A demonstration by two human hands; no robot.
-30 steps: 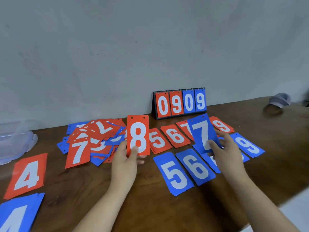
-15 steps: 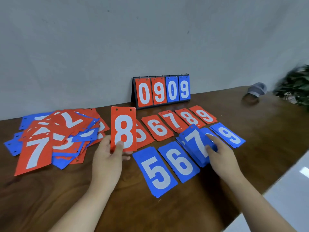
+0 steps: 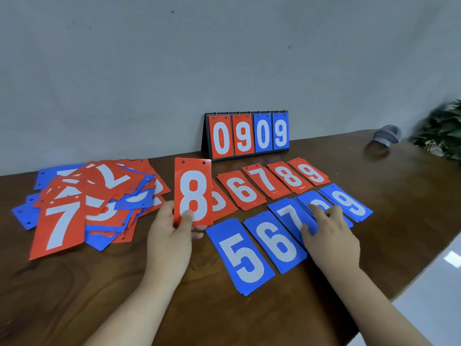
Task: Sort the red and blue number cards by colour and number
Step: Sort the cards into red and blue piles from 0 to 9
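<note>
Red rectangular card numbered 8 [image 3: 193, 193], upright over middle of brown wooden table [image 3: 249, 320], pinched at its bottom by left hand [image 3: 169, 236]. Blue 7 card [image 3: 287, 216], lately raised, now flat on its front-row pile under spread fingers of right hand [image 3: 329, 236]: sorted.

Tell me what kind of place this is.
Likely an office or home room: a polished wooden table against a plain grey wall, a leafy plant at the far right, and a flip scoreboard.
</note>
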